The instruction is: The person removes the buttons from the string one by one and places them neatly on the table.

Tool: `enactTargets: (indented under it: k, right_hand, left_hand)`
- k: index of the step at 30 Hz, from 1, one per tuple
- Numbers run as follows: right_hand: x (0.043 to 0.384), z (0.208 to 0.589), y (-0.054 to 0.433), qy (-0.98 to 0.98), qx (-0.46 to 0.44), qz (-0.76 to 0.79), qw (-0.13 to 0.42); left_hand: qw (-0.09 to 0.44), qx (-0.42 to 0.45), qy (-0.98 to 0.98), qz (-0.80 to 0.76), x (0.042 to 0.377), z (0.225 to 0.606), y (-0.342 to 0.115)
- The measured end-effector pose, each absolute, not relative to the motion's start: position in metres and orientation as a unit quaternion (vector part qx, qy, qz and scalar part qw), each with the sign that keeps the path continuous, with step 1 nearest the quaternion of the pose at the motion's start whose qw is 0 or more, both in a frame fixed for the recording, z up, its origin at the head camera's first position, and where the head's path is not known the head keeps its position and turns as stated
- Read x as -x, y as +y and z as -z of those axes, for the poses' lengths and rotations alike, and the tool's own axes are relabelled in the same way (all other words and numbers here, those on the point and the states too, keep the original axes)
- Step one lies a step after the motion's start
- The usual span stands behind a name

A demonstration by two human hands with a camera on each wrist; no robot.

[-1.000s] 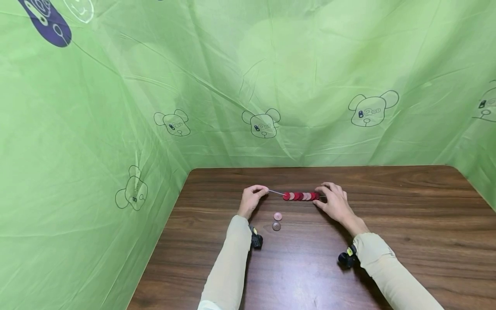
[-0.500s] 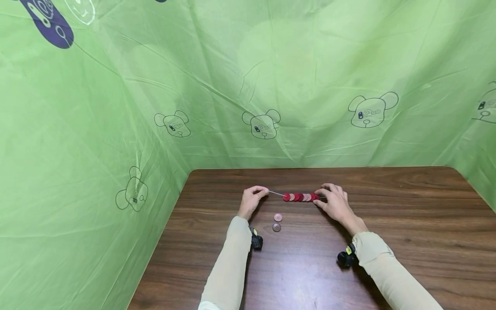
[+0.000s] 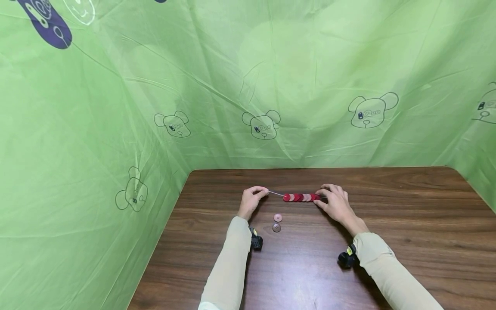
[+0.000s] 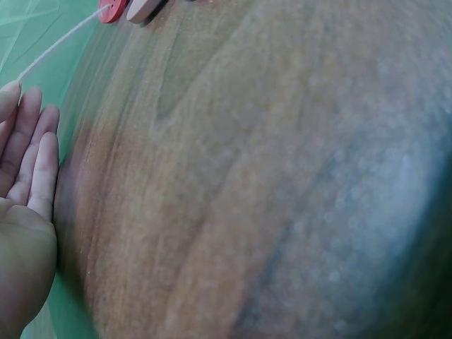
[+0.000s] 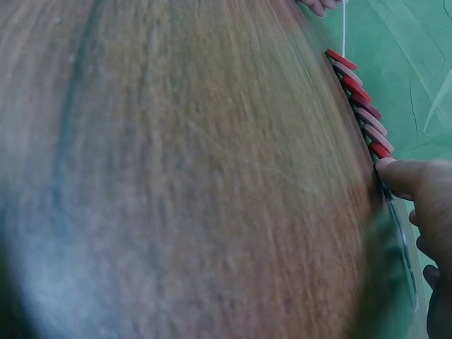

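A row of overlapping red, pink and dark red buttons point(image 3: 301, 197) is threaded on a thin pale string point(image 3: 276, 193) across the table. My left hand point(image 3: 252, 200) pinches the string's left end between thumb and forefinger, with a bare stretch of string running to the first red button point(image 4: 111, 10). At the row's other end my right hand point(image 3: 336, 204) holds the last dark red button between thumb and fingers, which partly hide it. Some string trails beyond that hand in the right wrist view. Nearer the person lie a loose pink button point(image 3: 277, 218) and a brownish button point(image 3: 276, 227).
The brown wood-grain table point(image 3: 407, 241) stretches out on both sides and in front. Behind it and to the left hangs a green cloth point(image 3: 302, 142) with mouse-like outline drawings, meeting the table's back edge. Each wrist carries a small black camera point(image 3: 256, 241).
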State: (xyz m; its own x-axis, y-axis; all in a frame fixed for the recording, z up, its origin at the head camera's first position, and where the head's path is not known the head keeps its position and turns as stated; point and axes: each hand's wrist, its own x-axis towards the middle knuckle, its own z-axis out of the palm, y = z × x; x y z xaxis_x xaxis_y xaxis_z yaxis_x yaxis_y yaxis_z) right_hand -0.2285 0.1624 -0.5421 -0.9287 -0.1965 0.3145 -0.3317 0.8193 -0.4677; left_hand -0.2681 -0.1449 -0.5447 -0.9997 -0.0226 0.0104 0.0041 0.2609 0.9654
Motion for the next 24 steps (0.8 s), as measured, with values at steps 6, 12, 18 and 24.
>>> enactTargets:
  k: [6,12,18,24]
  right_hand:
    - [0.2277,0.5441,0.1631,-0.944,-0.152,-0.254,0.147]
    - [0.2279,0.5475,0.1638,-0.943,-0.171,-0.228,0.171]
    - [0.2285,0.5487,0.1647,-0.941,-0.178,-0.223,0.184]
    - [0.2282,0.5480,0.1665,-0.937,-0.172,-0.234,0.192]
  left_hand:
    - [0.014,-0.004,-0.795,0.607,0.2682,0.5459,-0.1450]
    - [0.012,-0.004,-0.793,0.609,0.2678,0.5464,-0.1440]
    - [0.011,-0.005,-0.791,0.612,0.2686,0.5469,-0.1442]
    - [0.013,-0.003,-0.793,0.609,0.2691,0.5448,-0.1446]
